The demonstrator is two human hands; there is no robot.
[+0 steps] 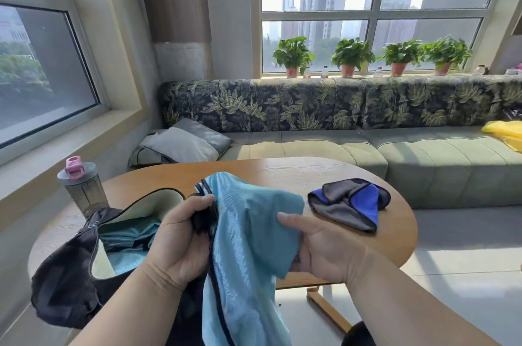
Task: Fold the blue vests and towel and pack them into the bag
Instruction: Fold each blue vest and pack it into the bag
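A light blue mesh vest (pixel 248 238) with dark trim hangs in front of me over the near table edge. My left hand (pixel 180 238) grips its dark-trimmed edge. My right hand (pixel 316 244) holds the vest's other side, thumb on top and fingers underneath. A black bag (pixel 65 283) with a pale lining lies open at the left of the table, and another blue vest (pixel 127 244) lies inside it. A crumpled blue and grey towel (pixel 350 204) rests on the table at the right, apart from both hands.
The oval wooden table (pixel 282 173) carries a grey bottle (pixel 82 190) with a pink lid near its left edge. Behind it runs a green sofa (pixel 423 153) with grey cushions (pixel 183 145) and a yellow cloth (pixel 505 133). Potted plants line the windowsill.
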